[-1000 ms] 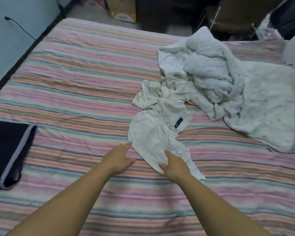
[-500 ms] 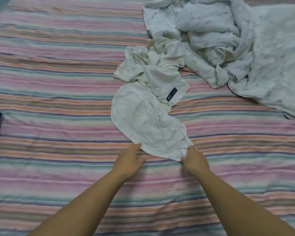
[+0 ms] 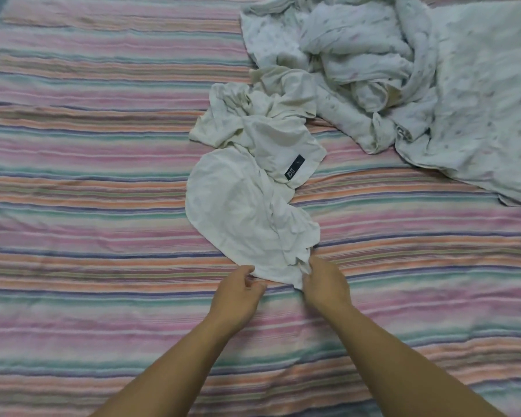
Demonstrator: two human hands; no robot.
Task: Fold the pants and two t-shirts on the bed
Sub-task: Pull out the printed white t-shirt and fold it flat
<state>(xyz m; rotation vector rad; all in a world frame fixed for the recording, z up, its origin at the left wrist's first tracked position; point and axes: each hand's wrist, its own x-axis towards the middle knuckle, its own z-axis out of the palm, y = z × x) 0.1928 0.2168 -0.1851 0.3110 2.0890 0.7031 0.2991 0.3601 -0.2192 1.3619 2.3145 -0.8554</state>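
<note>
Both hands are down at the near edge of the white t-shirt point(image 3: 247, 212), which lies crumpled mid-bed on the striped bedsheet point(image 3: 88, 164). The right hand point(image 3: 325, 284) has its grip pinched closed on the shirt's bunched lower corner. The left hand point(image 3: 238, 293) curls at the hem just beside it, fingers touching the fabric edge, though whether that grip has closed, I cannot tell. A rumpled pale blanket point(image 3: 433, 85) sits at the far right, touching the shirt's top.

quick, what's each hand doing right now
Left hand: fingers curled at the near hem of the white t-shirt; whether it grips cannot be told.
Right hand: closed, pinching the same hem.
</note>
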